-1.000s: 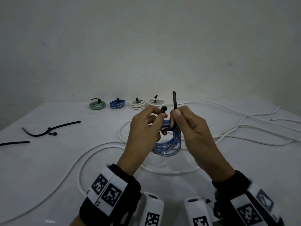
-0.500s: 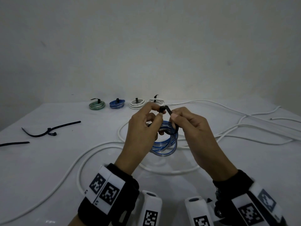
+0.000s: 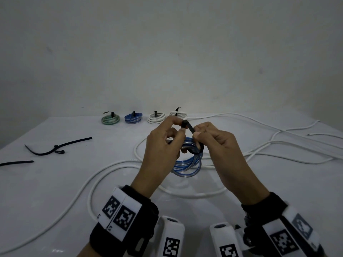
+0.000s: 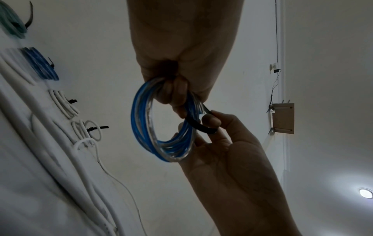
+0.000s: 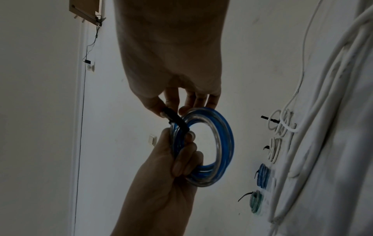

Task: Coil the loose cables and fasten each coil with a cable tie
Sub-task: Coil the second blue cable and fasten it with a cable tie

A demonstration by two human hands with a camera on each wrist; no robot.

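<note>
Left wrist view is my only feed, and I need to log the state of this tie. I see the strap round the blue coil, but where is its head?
Observer: In the head view, the left hand pinches the head of the cable tie between thumb and forefinger, above the blue coil.
Operator: And the strap's free end?
Observer: The right hand pinches the strap right beside that head. Whether the tip has entered it, I cannot tell.
Operator: Any spare ties around?
Observer: Yes, loose black ties lie on the table, off to the person's left.
</note>
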